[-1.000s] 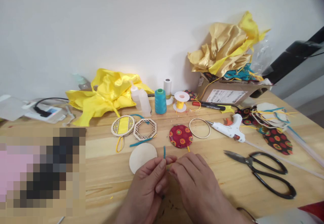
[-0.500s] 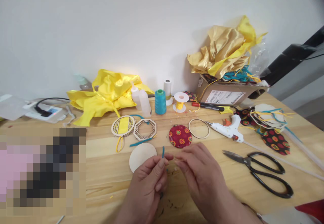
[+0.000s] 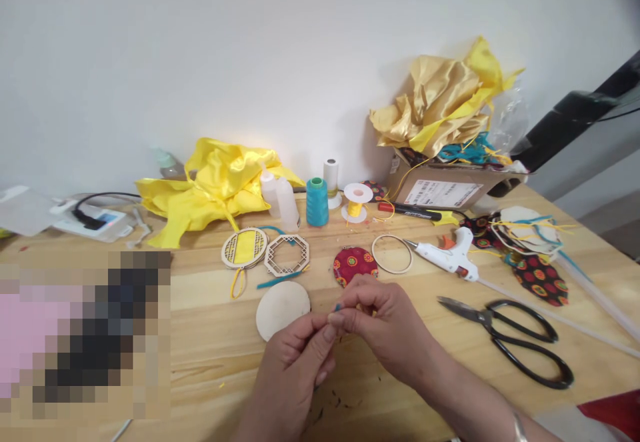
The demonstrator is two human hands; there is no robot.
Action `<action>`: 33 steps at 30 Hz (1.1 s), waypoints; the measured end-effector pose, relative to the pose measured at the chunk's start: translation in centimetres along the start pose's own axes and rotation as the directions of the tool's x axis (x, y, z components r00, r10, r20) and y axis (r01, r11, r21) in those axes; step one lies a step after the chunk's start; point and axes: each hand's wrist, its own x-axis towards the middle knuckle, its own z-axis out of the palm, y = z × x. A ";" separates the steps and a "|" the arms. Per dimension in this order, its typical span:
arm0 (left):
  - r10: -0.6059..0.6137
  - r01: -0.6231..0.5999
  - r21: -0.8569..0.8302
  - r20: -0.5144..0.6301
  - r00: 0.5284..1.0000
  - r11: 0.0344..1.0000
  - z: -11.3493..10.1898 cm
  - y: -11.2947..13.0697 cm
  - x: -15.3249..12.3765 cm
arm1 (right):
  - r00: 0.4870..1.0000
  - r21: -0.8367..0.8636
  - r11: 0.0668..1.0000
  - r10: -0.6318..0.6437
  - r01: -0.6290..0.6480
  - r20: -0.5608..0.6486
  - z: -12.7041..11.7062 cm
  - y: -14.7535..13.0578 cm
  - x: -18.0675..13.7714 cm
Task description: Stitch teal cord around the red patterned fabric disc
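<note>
A teal cord (image 3: 338,307), mostly hidden, sits at twelve o'clock, pinched between my left hand (image 3: 300,355) and right hand (image 3: 383,319); a loose pinch could drop it. My right knuckles could nudge the floral disc (image 3: 355,265) at one o'clock.

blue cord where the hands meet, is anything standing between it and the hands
Nothing visible: the tip of the blue cord shows right where the left hand and right hand meet. Fingers hide the rest.
</note>
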 end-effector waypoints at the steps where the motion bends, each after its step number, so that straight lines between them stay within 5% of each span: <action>1: 0.012 -0.012 -0.004 0.004 1.000 1.000 0.0 0.0 0.0 | 1.000 -0.008 1.000 -0.022 0.022 -0.013 0.0 0.0 -0.1; 10: 0.092 -0.088 0.119 -0.029 0.995 0.989 0.1 0.2 -0.2 | 0.978 0.097 0.990 -0.079 0.099 -0.191 -0.9 -1.5 0.2; 16: 0.145 -0.121 0.261 -0.075 0.987 0.958 0.3 0.8 -0.2 | 0.998 0.416 0.908 0.053 -0.055 0.017 -2.5 -3.2 0.2; 20: 0.198 -0.155 0.302 -0.118 0.973 0.940 0.5 1.0 0.1 | 1.000 0.371 0.928 0.014 -0.015 0.006 -2.6 -3.3 0.2; 29: 0.062 -0.068 -0.042 -0.130 0.990 0.997 0.8 0.2 0.5 | 0.987 0.326 0.933 -0.130 0.155 -0.100 -3.8 -3.3 -0.5; 33: 0.039 -0.057 -0.136 -0.132 0.990 0.989 1.0 0.0 0.7 | 0.971 0.298 0.924 -0.236 0.239 -0.046 -4.7 -3.3 -1.5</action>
